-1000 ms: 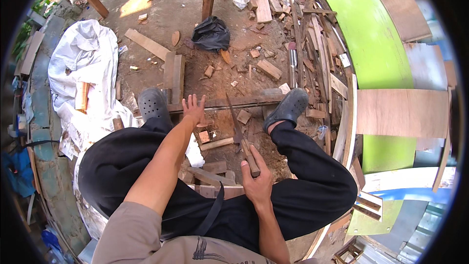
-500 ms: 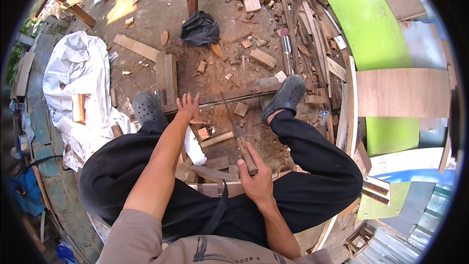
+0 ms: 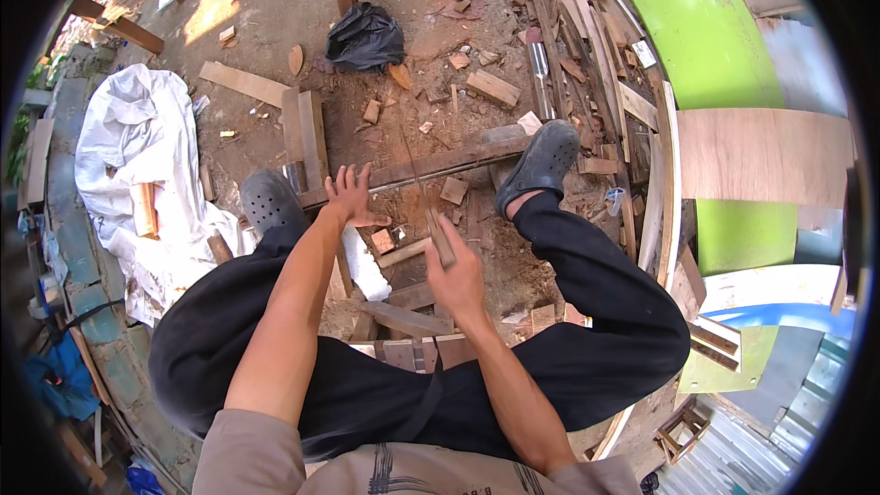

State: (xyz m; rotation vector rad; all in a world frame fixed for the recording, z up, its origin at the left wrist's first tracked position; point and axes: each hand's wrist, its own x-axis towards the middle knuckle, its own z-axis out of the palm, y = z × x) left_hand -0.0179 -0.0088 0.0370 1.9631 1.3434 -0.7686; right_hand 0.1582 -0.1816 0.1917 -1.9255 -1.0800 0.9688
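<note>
A long wooden strip (image 3: pixel 412 170) lies crosswise between my feet. My left hand (image 3: pixel 348 200) presses on it left of the middle, fingers spread and lying flat. My right hand (image 3: pixel 456 268) is closed round the wooden handle of a handsaw (image 3: pixel 441 240). Its thin, narrow blade points away from me and crosses the strip a little right of my left hand. My right shoe (image 3: pixel 541 161) rests at the strip's right end, while my left shoe (image 3: pixel 272 201) is beside its left end. The blade is faint against the brown ground.
A black plastic bag (image 3: pixel 366 36) lies ahead, and a white sack (image 3: pixel 137 147) is at the left. Scrap boards (image 3: pixel 587 46) pile up at the right, next to green panels (image 3: pixel 697 27). Small offcuts (image 3: pixel 493 88) and a chisel-like tool (image 3: pixel 539 69) lie about.
My right hand has pushed the saw forward, away from me, so the handle is now nearer the strip. My left hand stays on the wood. The view has shifted slightly.
</note>
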